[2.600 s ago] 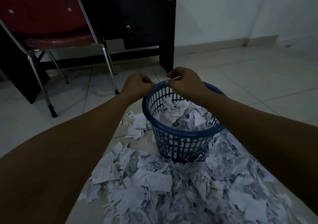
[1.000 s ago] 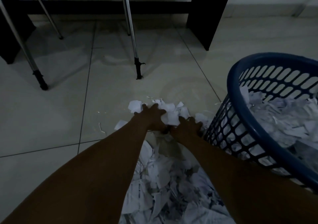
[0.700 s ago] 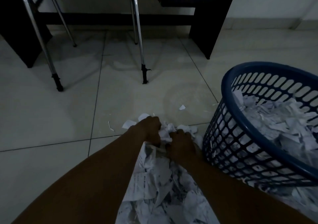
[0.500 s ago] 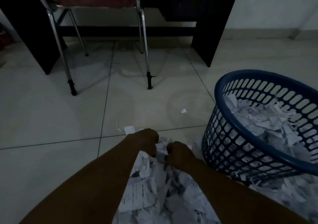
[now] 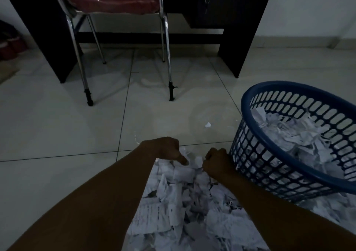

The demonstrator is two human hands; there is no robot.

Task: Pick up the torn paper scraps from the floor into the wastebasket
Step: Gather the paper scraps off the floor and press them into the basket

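A heap of torn white paper scraps [image 5: 181,202] covers the tiled floor between my forearms. My left hand [image 5: 163,147] rests curled at the heap's far edge, thumb pressed down into the scraps. My right hand [image 5: 217,163] is a closed fist beside it, bunching scraps between the two hands. The blue slotted wastebasket [image 5: 250,154] stands just right of my right hand, tilted in view, with many scraps [image 5: 292,135] inside. One small loose scrap [image 5: 208,124] lies on bare tile beyond my hands, and a thin strip [image 5: 136,139] lies left of my left hand.
A chair with chrome legs [image 5: 169,73] and a red seat [image 5: 115,2] stands ahead. Behind it is a dark desk [image 5: 237,38] with a keyed drawer. More scraps [image 5: 323,210] lie below the basket at the right. Bare tiles stretch to the left.
Both hands dragged the far scraps back toward me and closed from spread fingers into fists. The view rose and pulled back; one small scrap was left behind on the tile.
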